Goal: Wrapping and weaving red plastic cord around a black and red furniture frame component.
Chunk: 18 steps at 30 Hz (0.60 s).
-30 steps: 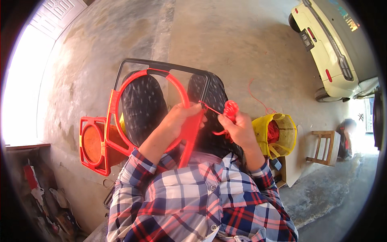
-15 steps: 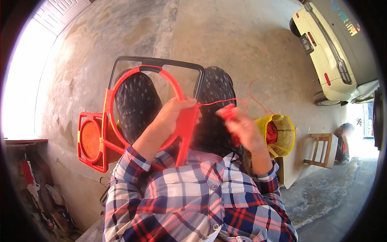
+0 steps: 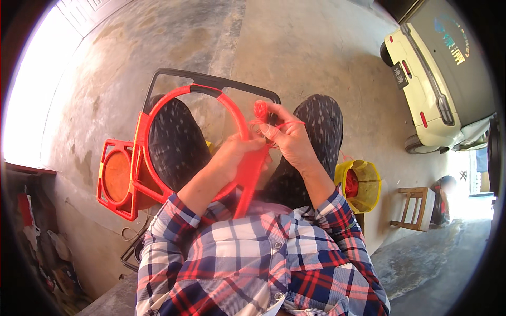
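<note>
**Red cord on a black frame: well covered, top side bare**

Head view, my only feed. The frame [image 3: 252, 167], with a ring [image 3: 234, 109] set inside it, sits tilted over the wearer's thighs [image 3: 176, 139]. Left hand [image 3: 236, 151]: fingers closed on a red-covered stretch at the frame's right side. Right hand [image 3: 294, 141]: fingers pinching red cord [image 3: 293, 122] just beside it, a small bundle [image 3: 260, 109] poking up at the forefinger.

Progress, my estimate: past halfway. Red covers most of the ring and much of both sides. Left bare: the black top bar [image 3: 226, 82] and a short patch [image 3: 206, 91] on the ring. Lower edge partly hidden; cannot grade.

Nearby: yellow bucket [image 3: 372, 181] holding more cord, right; second frame [image 3: 117, 209], red where visible, left.
</note>
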Each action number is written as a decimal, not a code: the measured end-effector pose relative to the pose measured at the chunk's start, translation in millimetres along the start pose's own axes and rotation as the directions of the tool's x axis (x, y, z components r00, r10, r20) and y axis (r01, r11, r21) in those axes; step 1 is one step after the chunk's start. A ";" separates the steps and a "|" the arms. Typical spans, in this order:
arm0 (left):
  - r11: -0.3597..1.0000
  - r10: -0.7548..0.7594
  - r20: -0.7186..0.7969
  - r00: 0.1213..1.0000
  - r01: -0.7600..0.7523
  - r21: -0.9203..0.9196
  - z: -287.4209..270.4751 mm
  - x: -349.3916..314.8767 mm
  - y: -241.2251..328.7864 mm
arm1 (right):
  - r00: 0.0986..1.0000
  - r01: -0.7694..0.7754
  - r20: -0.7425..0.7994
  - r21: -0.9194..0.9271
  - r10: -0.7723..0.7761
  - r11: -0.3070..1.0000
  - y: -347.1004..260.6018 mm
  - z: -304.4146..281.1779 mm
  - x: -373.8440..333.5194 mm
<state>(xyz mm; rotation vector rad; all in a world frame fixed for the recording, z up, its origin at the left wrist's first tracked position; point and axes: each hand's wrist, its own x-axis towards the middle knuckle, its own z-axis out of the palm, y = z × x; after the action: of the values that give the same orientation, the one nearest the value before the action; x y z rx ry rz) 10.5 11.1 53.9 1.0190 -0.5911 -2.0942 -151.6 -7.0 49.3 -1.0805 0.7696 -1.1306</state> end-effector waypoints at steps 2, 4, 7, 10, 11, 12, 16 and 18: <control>1.000 0.007 0.024 1.000 -0.007 -0.004 -1.3 -0.3 -0.9 | 0.999 -0.041 -0.007 -0.102 0.041 0.994 4.5 -11.7 4.4; 0.998 -0.034 0.017 0.999 0.033 0.045 -3.8 0.6 -0.9 | 0.996 -0.085 -0.018 -0.202 0.083 0.976 4.8 -15.3 5.3; 0.994 -0.056 0.012 0.998 0.054 0.092 0.9 0.8 4.0 | 0.992 -0.063 -0.117 -0.152 0.046 0.986 6.3 -12.6 3.4; 0.996 -0.035 0.022 0.999 0.033 0.077 -0.3 4.7 -1.9 | 0.903 0.277 -0.224 -0.349 -0.367 0.895 17.1 -9.7 -2.6; 0.997 -0.033 0.021 0.999 0.032 0.072 -0.9 4.3 -1.7 | 0.860 0.357 -0.264 -0.297 -0.436 0.885 11.8 -9.3 -5.8; 0.997 -0.036 0.000 0.999 0.036 0.062 -0.6 3.3 -0.5 | 0.811 0.437 -0.309 -0.248 -0.498 0.865 6.9 -9.6 -10.1; 1.000 0.000 -0.041 0.999 0.001 0.011 -3.6 3.5 -2.0 | 0.984 0.179 0.118 -0.665 -0.135 0.725 -17.5 -29.3 -45.8; 1.000 -0.002 -0.033 0.999 0.002 0.015 -5.6 4.4 0.1 | 0.980 0.075 0.179 -0.727 0.082 0.683 -17.0 -36.2 -65.1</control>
<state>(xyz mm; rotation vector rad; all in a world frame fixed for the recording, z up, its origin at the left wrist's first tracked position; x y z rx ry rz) 13.2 7.1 48.7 1.0612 -0.5903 -2.0737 -208.0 44.5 51.4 -1.8379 1.1037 -0.6726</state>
